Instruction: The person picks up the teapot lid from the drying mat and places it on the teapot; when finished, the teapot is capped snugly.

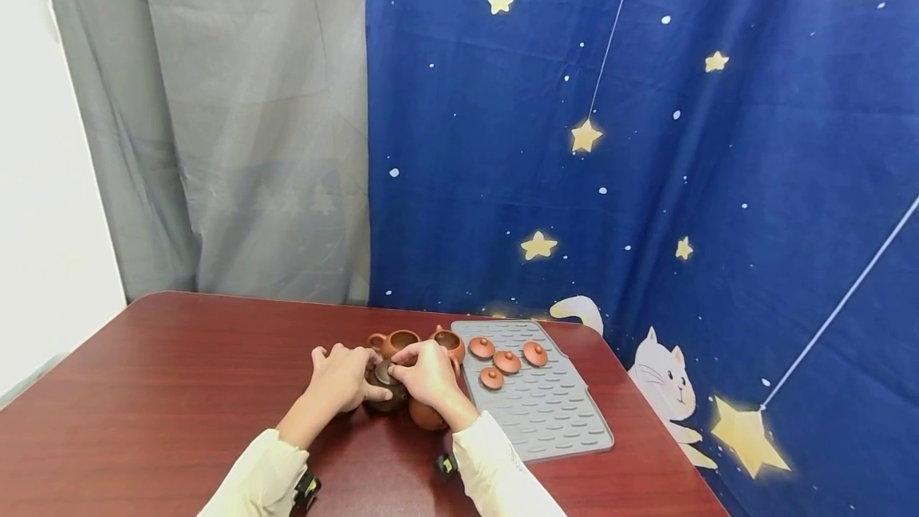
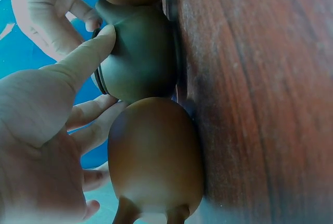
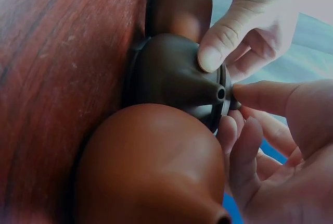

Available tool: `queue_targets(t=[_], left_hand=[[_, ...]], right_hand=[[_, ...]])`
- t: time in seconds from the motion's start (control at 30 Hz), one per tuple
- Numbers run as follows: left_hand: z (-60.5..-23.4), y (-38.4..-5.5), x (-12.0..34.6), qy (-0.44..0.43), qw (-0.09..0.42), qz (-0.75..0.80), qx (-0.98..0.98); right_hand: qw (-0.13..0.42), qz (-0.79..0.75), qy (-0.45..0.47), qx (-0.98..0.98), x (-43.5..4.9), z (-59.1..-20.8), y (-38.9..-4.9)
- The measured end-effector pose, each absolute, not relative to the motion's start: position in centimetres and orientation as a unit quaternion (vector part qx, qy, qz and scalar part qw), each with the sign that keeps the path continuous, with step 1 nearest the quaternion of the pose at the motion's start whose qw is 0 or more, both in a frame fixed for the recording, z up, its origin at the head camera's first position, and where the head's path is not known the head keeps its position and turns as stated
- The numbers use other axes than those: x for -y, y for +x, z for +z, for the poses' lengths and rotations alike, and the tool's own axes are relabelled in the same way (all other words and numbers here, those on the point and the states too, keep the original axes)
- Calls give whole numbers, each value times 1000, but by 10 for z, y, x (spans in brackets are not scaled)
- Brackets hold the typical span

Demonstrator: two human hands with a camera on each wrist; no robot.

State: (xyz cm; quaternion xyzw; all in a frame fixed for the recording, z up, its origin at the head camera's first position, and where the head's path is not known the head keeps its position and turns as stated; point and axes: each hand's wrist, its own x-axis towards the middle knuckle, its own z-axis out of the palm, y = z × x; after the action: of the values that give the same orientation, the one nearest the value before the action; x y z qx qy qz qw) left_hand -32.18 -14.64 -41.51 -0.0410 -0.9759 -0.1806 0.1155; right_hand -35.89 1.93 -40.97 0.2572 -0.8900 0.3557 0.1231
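A dark brown teapot (image 1: 388, 403) stands upright on the table among reddish clay teapots. My left hand (image 1: 341, 380) steadies it, thumb on the near side of its body and fingers around the far side. With thumb and fingertips, my right hand (image 1: 431, 380) pinches the knob of the dark lid (image 1: 384, 374), which sits at the teapot's mouth; whether it is fully seated I cannot tell. The spout of the dark teapot (image 3: 171, 73) shows in the right wrist view. Close beside it are an orange teapot (image 3: 151, 156) and, in the left wrist view, a brown pot (image 2: 156, 151).
Two lidless reddish teapots, one left (image 1: 400, 340) and one right (image 1: 450, 342), stand just behind the hands. To the right lies a grey ridged mat (image 1: 553, 413) bearing several orange lids (image 1: 506, 362). Curtains hang behind the red-brown table (image 1: 179, 389).
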Motion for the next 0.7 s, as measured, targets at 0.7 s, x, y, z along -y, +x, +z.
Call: queue_targets(t=[0.7], left_hand=[[-419, -323, 150, -89, 149, -153, 973]], right_hand=[[93, 423, 261, 863, -46, -393, -364]])
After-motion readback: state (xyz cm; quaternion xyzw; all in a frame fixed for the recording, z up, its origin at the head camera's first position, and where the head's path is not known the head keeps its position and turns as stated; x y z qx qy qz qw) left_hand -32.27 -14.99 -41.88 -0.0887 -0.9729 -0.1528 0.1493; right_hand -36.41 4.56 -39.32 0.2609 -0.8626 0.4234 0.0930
